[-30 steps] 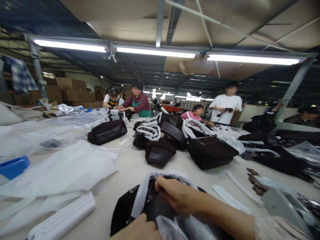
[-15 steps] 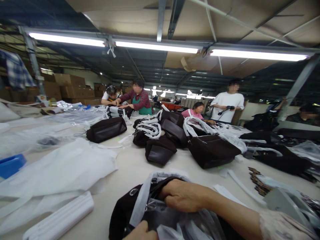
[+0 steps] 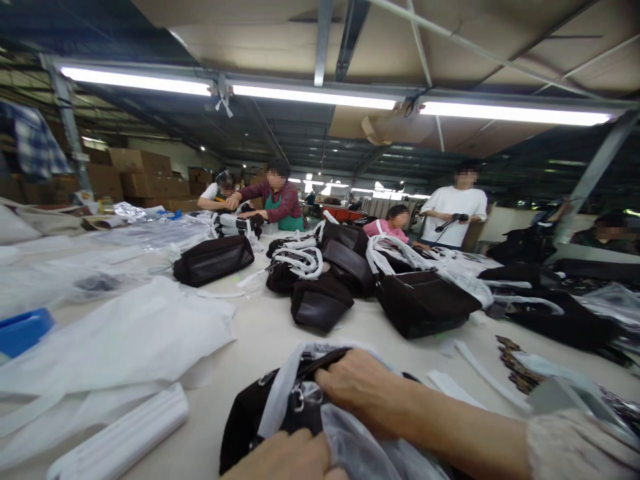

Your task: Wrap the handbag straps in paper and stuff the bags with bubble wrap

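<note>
A dark bag [image 3: 244, 417] with white-wrapped handles stands open at the bottom centre, with clear plastic [image 3: 363, 443] bulging from its mouth. My right hand [image 3: 357, 387] reaches over the bag from the right, its fingers curled at the far rim; the fingertips are hidden inside. Low at the near side, my left hand [image 3: 295, 457] has bent fingers against the bag's near edge, partly cut off by the frame. Between the hands a metal clasp [image 3: 300, 398] shows. What exactly each hand's fingers pinch is hard to make out.
Several dark bags [image 3: 323, 300] lie across the table's middle and right. White sheets [image 3: 130, 333], a folded white bundle [image 3: 125, 437] and a blue object [image 3: 25, 331] are at left. A grey object [image 3: 565, 400] sits at right. People work beyond the table.
My left hand has moved up and right, showing more of itself. The right hand has turned slightly, and the plastic in the bag has shifted, uncovering the metal clasp.
</note>
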